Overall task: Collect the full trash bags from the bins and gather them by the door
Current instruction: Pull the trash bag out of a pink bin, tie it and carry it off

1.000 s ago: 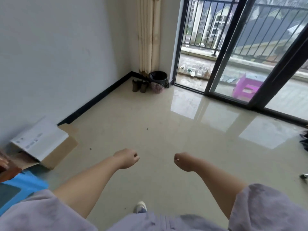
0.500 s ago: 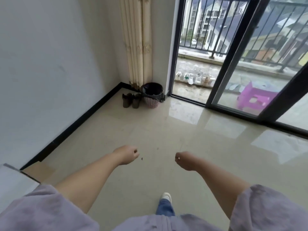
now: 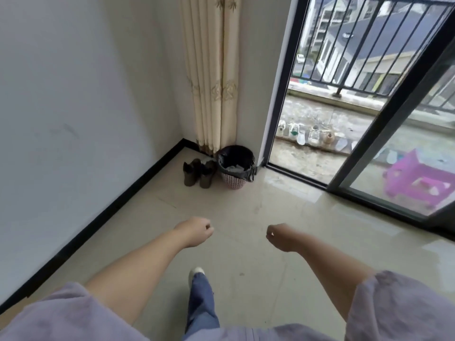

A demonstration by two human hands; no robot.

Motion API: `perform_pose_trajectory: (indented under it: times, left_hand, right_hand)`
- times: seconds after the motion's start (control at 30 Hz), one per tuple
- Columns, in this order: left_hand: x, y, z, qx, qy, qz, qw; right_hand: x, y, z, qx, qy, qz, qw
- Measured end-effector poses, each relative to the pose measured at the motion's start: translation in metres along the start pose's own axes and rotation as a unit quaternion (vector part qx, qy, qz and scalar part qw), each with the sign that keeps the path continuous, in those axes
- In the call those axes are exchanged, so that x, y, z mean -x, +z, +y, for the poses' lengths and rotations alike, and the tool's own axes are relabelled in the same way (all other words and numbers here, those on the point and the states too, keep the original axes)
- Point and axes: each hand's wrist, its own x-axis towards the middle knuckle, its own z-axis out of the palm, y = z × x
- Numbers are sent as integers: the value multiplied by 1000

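bin (image 3: 234, 182) with black bag (image 3: 243, 171) at 12 o'clock, shoes (image 3: 197, 173) at its 9. left hand (image 3: 195, 231), right hand (image 3: 281, 238): loosely curled, empty, apart.

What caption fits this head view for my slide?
Empty-handed, left hand and right hand loosely curled, the person faces a pink bin lined with a black trash bag beside brown shoes.

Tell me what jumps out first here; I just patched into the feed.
The pink bin lined with a black trash bag stands in the far corner, between a dark pair of shoes and the open balcony door. Behind the glass on the right, a bright purple stool sits on the balcony. Nearer, the left hand and right hand are out in front, loosely curled and holding nothing.
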Motion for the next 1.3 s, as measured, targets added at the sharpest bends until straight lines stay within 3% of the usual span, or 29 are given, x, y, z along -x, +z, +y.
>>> perform_pose_trajectory:
  times: [0.33,0.6,0.83,1.03,1.17,1.3]
  left_hand:
    - [-206,-163,-38,-62,31,-34,997]
    - [-337,-184,-7,-33,48,-66,996]
    - [-462,-158,-21,46,16,-90,995]
    - [-622,-81,-51,101,1,-80,992]
    - [-711,-21,-79,115,-39,12,993]
    - [-781,30,-105,68,-25,133,989]
  right_hand:
    - [-170,-119,-23,-105,38,30,993]
    - [-290,-162,27,-131,72,-10,989]
    - [-414,-165,67,-163,87,-30,982]
    - [-560,-96,102,-244,140,6,960]
    - [-654,-35,119,-302,172,46,936]
    - [-729,10,131,-377,206,120,895]
